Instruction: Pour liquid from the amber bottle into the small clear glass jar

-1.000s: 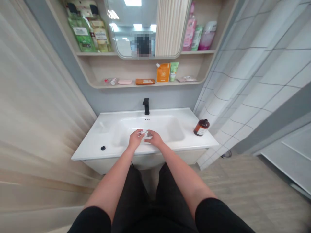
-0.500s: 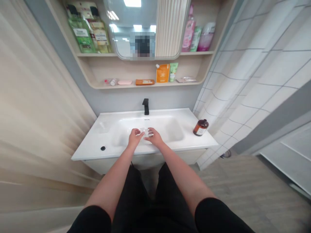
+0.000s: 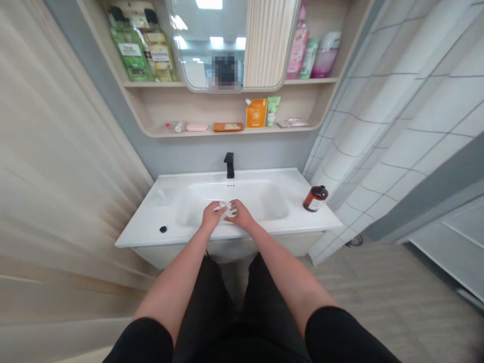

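Above the front part of the white sink basin (image 3: 270, 201), both my hands come together around a small clear, whitish plastic-looking thing (image 3: 229, 208). My left hand (image 3: 210, 217) grips its left side with the fingers curled. From the other side, the bent fingers of my right hand (image 3: 241, 216) close round it. Its exact kind is too small to make out, and the fingers cover part of it. A black faucet (image 3: 230, 165) stands behind the hands at the basin's back edge.
On the counter's right end stands a brown bottle (image 3: 315, 198). A black round cap (image 3: 163, 229) and a clear, tray-like thing (image 3: 163, 197) lie at the left. Overhead, the shelf (image 3: 177, 134) holds an orange pouch (image 3: 256, 113), a green tube (image 3: 273, 111) and several small items.
The whole view has shifted slightly to the right. My hands stay together at the basin, and the clear thing between them seems slightly turned.
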Available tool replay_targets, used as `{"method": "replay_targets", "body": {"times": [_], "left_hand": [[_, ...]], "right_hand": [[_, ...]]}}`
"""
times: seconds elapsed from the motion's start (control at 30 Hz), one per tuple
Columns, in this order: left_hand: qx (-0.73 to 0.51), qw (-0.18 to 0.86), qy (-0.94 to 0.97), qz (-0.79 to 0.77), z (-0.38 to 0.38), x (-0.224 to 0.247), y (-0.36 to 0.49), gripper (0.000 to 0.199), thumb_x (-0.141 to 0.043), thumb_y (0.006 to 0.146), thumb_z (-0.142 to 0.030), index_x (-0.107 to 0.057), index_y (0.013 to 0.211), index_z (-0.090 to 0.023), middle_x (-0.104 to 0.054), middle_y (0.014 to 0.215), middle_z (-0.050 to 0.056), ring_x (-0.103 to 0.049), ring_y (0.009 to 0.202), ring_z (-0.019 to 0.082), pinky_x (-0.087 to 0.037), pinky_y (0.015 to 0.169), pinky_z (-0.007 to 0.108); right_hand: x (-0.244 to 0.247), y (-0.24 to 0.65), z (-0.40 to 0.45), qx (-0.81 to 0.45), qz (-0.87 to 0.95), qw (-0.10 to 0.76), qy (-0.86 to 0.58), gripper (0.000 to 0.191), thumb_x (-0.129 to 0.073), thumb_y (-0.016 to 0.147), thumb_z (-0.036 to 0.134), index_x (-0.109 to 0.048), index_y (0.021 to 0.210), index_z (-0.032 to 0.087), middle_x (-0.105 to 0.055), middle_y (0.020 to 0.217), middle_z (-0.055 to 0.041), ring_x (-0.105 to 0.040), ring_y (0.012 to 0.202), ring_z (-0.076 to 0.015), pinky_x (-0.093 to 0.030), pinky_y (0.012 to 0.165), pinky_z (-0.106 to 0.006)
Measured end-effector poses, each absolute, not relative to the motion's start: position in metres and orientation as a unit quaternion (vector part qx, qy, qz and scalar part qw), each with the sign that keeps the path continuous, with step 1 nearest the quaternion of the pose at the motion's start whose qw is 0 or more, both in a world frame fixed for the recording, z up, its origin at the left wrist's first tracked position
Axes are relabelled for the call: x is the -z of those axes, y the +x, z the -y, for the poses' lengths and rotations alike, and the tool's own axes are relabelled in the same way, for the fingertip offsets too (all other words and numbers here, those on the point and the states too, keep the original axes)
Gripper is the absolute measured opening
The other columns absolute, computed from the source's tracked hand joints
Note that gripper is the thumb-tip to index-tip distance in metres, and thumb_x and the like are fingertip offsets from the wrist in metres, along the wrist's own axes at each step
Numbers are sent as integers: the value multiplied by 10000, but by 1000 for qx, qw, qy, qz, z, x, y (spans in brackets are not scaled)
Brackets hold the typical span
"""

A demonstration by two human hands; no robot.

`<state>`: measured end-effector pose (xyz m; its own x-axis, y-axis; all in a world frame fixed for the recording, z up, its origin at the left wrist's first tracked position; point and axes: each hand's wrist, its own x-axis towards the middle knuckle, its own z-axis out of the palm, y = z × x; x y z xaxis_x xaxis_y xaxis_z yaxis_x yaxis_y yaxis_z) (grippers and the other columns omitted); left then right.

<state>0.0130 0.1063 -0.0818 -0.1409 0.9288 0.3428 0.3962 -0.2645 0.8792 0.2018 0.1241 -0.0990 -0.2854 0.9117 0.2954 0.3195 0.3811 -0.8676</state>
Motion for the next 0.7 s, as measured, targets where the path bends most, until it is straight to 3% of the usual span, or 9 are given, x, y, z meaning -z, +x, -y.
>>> {"method": "replay_targets", "body": {"times": [0.23, 0.37, 0.5, 0.63, 0.7], "left_hand": [[-503, 262, 616, -546, -108, 77, 18, 129, -734, 930, -307, -782, 1013, -221, -793, 1164, 91, -748, 1161, 268, -574, 1138, 468], [-533, 202, 609, -552, -107, 63, 3, 125, -711, 938, -330, -752, 1008, -235, -751, 1204, 103, -714, 1199, 278, -581, 1128, 459], [-554, 88, 576, -595, -93, 34, -60, 211, -719, 919, -433, -756, 1018, -249, -721, 1128, 84, -678, 1185, 286, -563, 1155, 491], [-521, -7, 531, -669, -65, 6, -150, 330, -694, 929, -520, -770, 1092, -244, -755, 1122, 28, -696, 1145, 276, -562, 1143, 548], [-500, -54, 463, -730, -51, -3, -190, 296, -705, 929, -505, -752, 1085, -257, -778, 1159, -21, -703, 1170, 255, -589, 1093, 504]], "right_hand": [[98, 203, -129, -418, 682, 421, -427, 828, -1021, 620, 338, -628, 1345, 267, -715, 1237, -79, -729, 1050, -235, -652, 884, -392], [98, 201, -128, -438, 679, 427, -406, 900, -989, 705, 390, -575, 1499, 302, -674, 1408, -114, -720, 1163, -245, -643, 931, -381], [100, 201, -128, -421, 665, 433, -440, 758, -864, 875, 461, -552, 1550, 315, -658, 1468, -110, -688, 1271, -250, -622, 981, -373], [102, 203, -129, -403, 677, 429, -443, 648, -831, 905, 442, -605, 1493, 293, -717, 1386, -95, -709, 1223, -238, -608, 996, -374], [101, 204, -129, -395, 683, 429, -441, 598, -819, 910, 425, -628, 1461, 293, -733, 1369, -89, -715, 1223, -240, -610, 986, -374]]}}
